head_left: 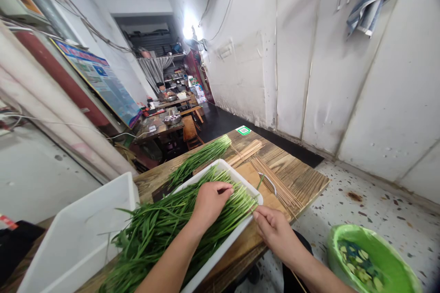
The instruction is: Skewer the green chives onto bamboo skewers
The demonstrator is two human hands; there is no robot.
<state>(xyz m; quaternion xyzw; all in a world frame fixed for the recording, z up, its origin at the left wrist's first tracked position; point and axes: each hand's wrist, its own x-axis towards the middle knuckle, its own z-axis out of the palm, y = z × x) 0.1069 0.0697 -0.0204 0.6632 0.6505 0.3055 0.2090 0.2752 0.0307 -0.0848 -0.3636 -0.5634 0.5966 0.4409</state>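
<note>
A heap of garlic chives fills a white tray, leaves spilling over its near left end and pale stems towards the far right corner. Over the stems is my left hand, thumb and fingers pinched together; what they hold, if anything, is hidden. At the tray's right corner my right hand has its fingers closed at the pale stem ends, seemingly on a chive stem. Thin wooden skewers lie beyond a cutting board, which sits partly under the tray.
Another chive bunch lies along the far side of the wooden table. At left stands a white bin. A green-lined tub with scraps is on the floor at right. Further back, a person sits at a table.
</note>
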